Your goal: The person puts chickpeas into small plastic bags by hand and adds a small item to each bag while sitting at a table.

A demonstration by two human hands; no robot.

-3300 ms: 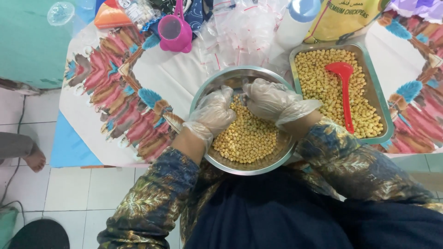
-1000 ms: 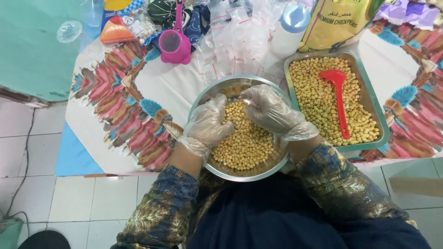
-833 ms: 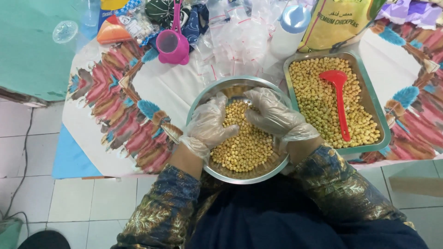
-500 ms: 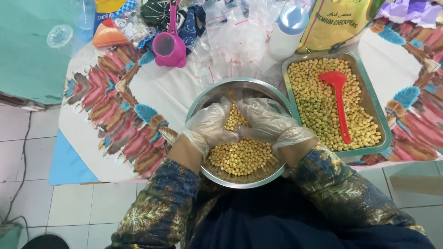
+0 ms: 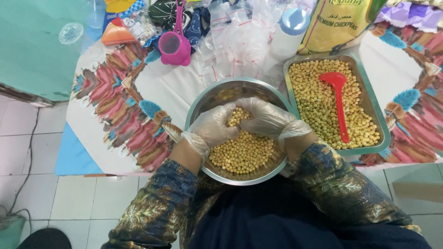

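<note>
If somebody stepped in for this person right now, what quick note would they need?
Left hand and right hand: both in clear plastic gloves, cupped together over chickpeas inside the round steel bowl at the table edge.
Right of the bowl: a rectangular tray full of chickpeas, a red spoon lying on them.
Behind: small clear bags and a pink measuring cup, untouched.

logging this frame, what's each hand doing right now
left hand: cupped on chickpeas in the metal bowl
right hand: cupped on the same chickpeas
</note>
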